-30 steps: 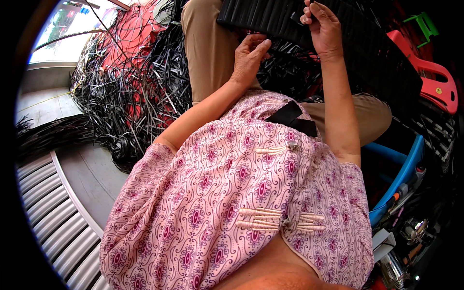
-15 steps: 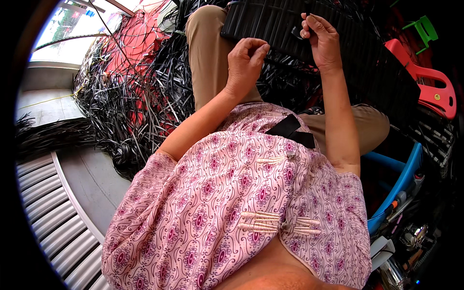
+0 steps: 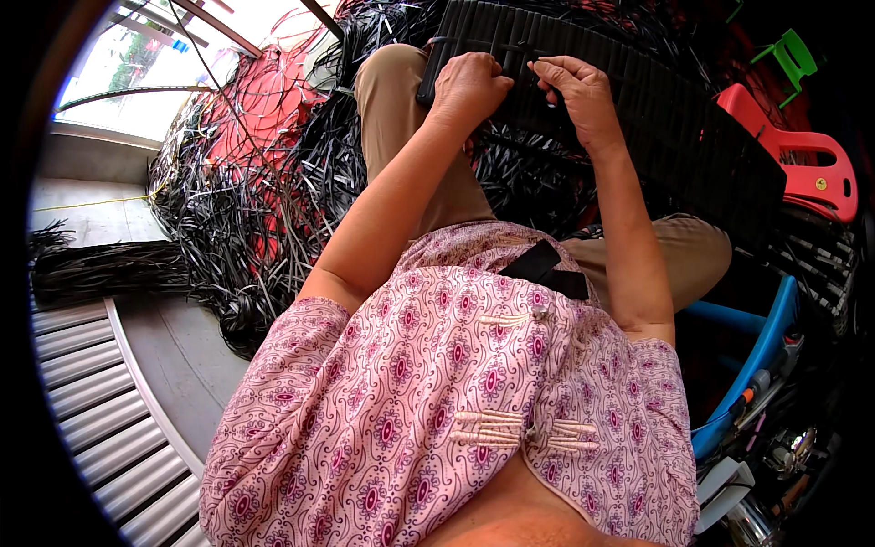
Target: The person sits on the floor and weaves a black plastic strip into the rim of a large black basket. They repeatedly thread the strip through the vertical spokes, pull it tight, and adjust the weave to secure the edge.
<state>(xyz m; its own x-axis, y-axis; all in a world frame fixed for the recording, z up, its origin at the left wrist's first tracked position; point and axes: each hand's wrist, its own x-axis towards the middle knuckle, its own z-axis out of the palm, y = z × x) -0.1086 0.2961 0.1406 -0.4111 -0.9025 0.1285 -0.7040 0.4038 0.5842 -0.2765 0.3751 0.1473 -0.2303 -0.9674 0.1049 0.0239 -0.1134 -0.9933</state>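
Note:
A large dark panel of black strips laid side by side [image 3: 656, 128] lies across in front of my knees, with a band crossing it near its far left edge. Over its left part is my left hand [image 3: 469, 87], fingers curled closed; what they hold, if anything, is hidden. Just to the right, my right hand [image 3: 581, 98] pinches a short dark piece that looks like the end of a black strip, thumb and forefinger pointing left. A small gap parts the two hands. Both are close above the panel's surface.
A tangled heap of black strips [image 3: 264, 210] lies to the left over red material [image 3: 264, 109]. A slatted metal rack [image 3: 109, 392] stands at lower left. At right are a red plastic chair [image 3: 807, 164], a small green chair [image 3: 791, 59] and a blue plastic frame [image 3: 761, 365].
My right hand has come down and left, closer to my left hand. The left hand has reached slightly farther away and turned its back upward over the panel. The view has shifted a little.

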